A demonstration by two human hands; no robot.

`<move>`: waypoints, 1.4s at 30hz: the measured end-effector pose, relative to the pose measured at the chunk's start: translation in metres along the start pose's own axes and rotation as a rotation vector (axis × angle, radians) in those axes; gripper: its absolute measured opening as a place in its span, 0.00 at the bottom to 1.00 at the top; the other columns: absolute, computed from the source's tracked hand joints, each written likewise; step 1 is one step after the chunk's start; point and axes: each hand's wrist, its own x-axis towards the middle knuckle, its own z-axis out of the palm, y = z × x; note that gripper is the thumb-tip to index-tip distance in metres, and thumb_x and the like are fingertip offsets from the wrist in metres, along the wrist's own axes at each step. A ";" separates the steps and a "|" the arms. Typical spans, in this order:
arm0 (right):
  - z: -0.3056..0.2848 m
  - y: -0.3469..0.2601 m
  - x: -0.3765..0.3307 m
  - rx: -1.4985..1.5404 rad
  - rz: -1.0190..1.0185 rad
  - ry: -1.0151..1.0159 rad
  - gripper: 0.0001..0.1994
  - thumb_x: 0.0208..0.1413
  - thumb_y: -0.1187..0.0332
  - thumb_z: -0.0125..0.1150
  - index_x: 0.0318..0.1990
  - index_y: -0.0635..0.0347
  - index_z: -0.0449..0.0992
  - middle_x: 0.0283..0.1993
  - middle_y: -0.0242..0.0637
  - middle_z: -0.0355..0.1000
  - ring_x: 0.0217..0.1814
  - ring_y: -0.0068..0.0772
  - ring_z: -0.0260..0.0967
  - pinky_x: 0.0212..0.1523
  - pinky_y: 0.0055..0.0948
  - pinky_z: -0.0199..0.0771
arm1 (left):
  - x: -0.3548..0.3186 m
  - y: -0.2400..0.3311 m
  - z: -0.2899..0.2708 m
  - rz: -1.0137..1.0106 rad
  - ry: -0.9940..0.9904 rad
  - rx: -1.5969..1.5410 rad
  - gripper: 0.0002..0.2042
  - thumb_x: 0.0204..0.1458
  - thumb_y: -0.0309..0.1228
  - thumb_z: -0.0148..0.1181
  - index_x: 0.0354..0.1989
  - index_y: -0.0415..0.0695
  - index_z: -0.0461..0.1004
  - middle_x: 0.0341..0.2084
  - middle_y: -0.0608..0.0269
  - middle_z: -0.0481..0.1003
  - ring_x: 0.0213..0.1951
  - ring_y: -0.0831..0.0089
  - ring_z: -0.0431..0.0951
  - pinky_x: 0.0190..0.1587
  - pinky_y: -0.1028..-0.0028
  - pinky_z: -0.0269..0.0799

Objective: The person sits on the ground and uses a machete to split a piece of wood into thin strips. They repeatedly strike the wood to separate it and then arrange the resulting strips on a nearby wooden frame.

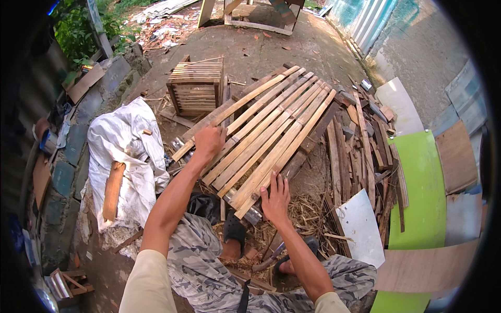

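Note:
Several long bamboo slats (276, 122) lie side by side before me, fanned slightly apart at the near ends and crossed by jointed bands. They rest on dark wooden beams (319, 128). My left hand (210, 141) is closed around a slat near the left edge of the row. My right hand (275, 198) lies with fingers stretched out against the near end of the rightmost slat, not wrapped round it. A metal-looking piece (252, 215) shows under the near slat ends. What the left fingertips touch underneath is hidden.
A small slatted wooden crate (195, 86) stands beyond the slats. On the left, a white sack (125, 135) carries a wood piece (113, 190). Scrap wood (360, 151), a grey sheet (360, 227) and a green panel (420, 182) lie right. Shavings (305, 219) cover the ground near my feet.

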 end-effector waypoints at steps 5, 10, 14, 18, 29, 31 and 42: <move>0.000 0.000 0.000 -0.008 0.001 0.004 0.34 0.69 0.43 0.38 0.76 0.50 0.48 0.76 0.54 0.46 0.79 0.62 0.36 0.70 0.67 0.41 | 0.021 -0.030 -0.007 -0.103 0.095 0.120 0.22 0.62 0.47 0.51 0.55 0.45 0.75 0.44 0.45 0.77 0.48 0.48 0.77 0.51 0.53 0.72; 0.002 0.005 0.000 -0.026 -0.032 0.030 0.34 0.69 0.44 0.40 0.76 0.51 0.49 0.75 0.56 0.48 0.78 0.65 0.36 0.70 0.66 0.42 | 0.031 -0.047 0.003 -0.131 -0.181 -0.105 0.21 0.64 0.46 0.48 0.58 0.49 0.75 0.48 0.41 0.75 0.50 0.46 0.76 0.53 0.55 0.71; 0.003 0.003 0.001 -0.023 -0.050 0.017 0.35 0.69 0.42 0.36 0.75 0.55 0.48 0.76 0.57 0.46 0.79 0.65 0.35 0.71 0.63 0.40 | 0.028 -0.057 0.016 -0.145 -0.114 -0.202 0.20 0.63 0.45 0.48 0.57 0.51 0.76 0.46 0.40 0.76 0.49 0.44 0.76 0.53 0.54 0.72; 0.003 0.008 0.000 -0.010 -0.060 0.047 0.34 0.70 0.44 0.39 0.76 0.54 0.48 0.76 0.57 0.47 0.78 0.65 0.36 0.70 0.65 0.43 | 0.029 -0.041 0.013 -0.158 -0.100 -0.235 0.19 0.63 0.42 0.50 0.56 0.47 0.77 0.41 0.37 0.77 0.46 0.42 0.77 0.51 0.53 0.71; -0.002 0.002 0.000 -0.045 -0.043 0.001 0.34 0.70 0.46 0.39 0.75 0.58 0.48 0.76 0.58 0.47 0.78 0.66 0.35 0.71 0.63 0.43 | 0.033 -0.043 0.010 -0.202 -0.113 -0.281 0.19 0.62 0.42 0.52 0.54 0.45 0.78 0.43 0.36 0.77 0.47 0.41 0.77 0.52 0.56 0.72; -0.002 0.002 0.000 -0.038 -0.042 -0.006 0.35 0.70 0.44 0.37 0.75 0.58 0.47 0.76 0.58 0.46 0.79 0.65 0.34 0.72 0.62 0.42 | 0.033 -0.041 0.009 -0.223 -0.126 -0.298 0.19 0.62 0.43 0.52 0.53 0.46 0.79 0.43 0.36 0.77 0.47 0.42 0.78 0.52 0.57 0.72; -0.002 0.001 0.001 -0.027 -0.041 -0.023 0.36 0.70 0.42 0.32 0.76 0.58 0.45 0.77 0.56 0.42 0.79 0.64 0.31 0.74 0.60 0.37 | 0.037 -0.042 0.005 -0.298 -0.175 -0.317 0.20 0.61 0.45 0.52 0.53 0.48 0.79 0.44 0.39 0.78 0.49 0.43 0.78 0.52 0.57 0.73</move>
